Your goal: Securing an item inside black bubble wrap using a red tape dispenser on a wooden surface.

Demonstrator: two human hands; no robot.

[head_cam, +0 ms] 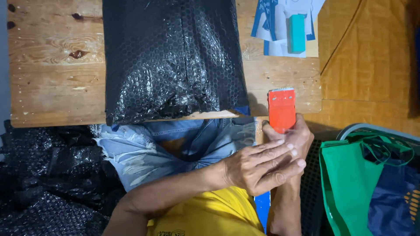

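Note:
My right hand grips a red tape dispenser, holding it upright at the near edge of the wooden table. My left hand reaches across my body, its fingers laid flat against my right hand and wrist. A large parcel wrapped in black bubble wrap lies on the table just left of the dispenser and overhangs the near edge. Below it are my denim shorts and yellow shirt.
A pile of black bubble wrap lies on the floor at the left. A basket with green and blue bags stands at the right. Blue-and-white papers and a teal box lie on the table's far right corner.

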